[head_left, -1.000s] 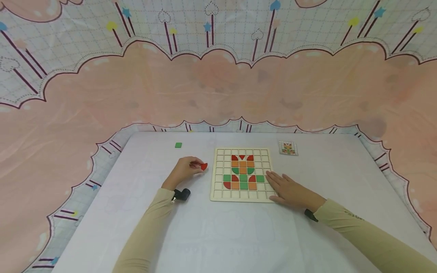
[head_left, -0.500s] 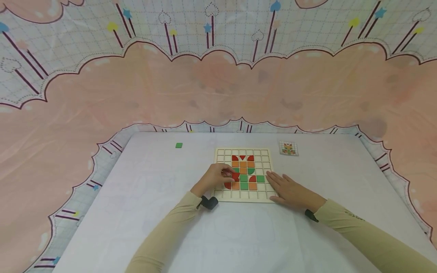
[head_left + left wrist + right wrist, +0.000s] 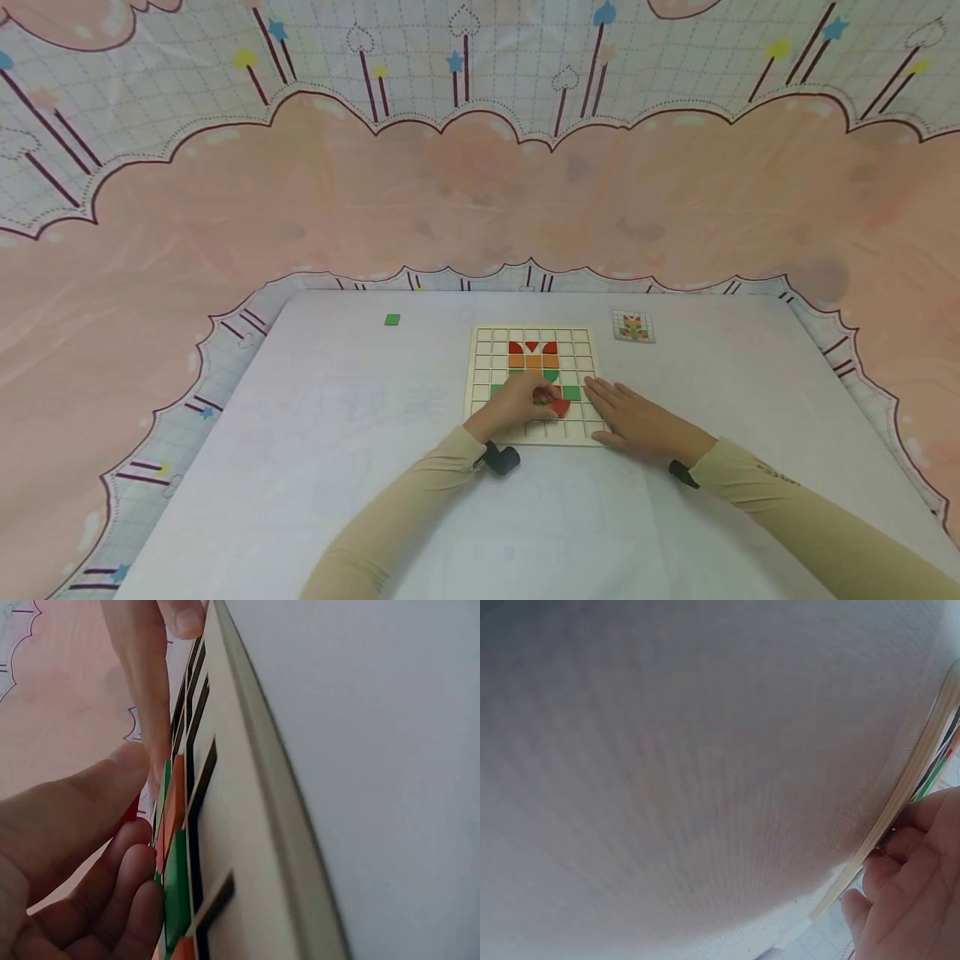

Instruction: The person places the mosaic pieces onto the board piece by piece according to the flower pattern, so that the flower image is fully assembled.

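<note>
Between thumb and fingers my left hand (image 3: 517,402) pinches a red quarter-round tile (image 3: 560,407) over the lower right part of the wooden grid board (image 3: 489,430). In the left wrist view, only a sliver of the red tile (image 3: 132,811) shows behind the thumb. Red, orange and green tiles form a pattern on the board; my left hand covers some of them. With fingers extended, my right hand (image 3: 637,421) rests along the board's right edge. The right wrist view shows its fingers (image 3: 881,874) against the board's side (image 3: 900,802).
A single green square tile (image 3: 392,320) lies left of the board, toward the back of the white table (image 3: 337,350). Behind the board to the right is a small pattern card (image 3: 633,326). A patterned cloth (image 3: 450,200) hangs beyond the table.
From left of the board, my left hand has carried the red tile rightward across it, to the lower right of the pattern. My right hand stays in place at the board's edge.
</note>
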A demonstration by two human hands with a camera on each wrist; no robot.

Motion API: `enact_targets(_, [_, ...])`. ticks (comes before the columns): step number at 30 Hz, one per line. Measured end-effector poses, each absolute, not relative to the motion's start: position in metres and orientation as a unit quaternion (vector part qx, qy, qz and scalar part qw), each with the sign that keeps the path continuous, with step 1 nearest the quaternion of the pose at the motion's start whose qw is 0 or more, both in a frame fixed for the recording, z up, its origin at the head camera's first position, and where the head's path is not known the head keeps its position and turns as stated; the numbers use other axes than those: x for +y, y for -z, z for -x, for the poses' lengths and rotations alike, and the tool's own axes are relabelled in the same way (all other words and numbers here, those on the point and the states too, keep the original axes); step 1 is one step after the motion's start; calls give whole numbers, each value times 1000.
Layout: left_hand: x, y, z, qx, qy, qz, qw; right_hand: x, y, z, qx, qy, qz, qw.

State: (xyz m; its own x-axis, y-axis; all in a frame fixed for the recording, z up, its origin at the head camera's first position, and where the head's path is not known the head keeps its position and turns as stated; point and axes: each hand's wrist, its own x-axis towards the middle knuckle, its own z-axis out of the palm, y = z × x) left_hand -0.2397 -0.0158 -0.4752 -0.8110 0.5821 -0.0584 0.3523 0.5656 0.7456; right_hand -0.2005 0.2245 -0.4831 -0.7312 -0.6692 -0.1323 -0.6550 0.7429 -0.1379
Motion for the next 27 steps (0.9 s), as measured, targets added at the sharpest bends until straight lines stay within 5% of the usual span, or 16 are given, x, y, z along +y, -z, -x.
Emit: enact_targets(27, [9, 480, 240, 890, -319, -309, 101, 221, 483, 200, 932, 43, 351, 85])
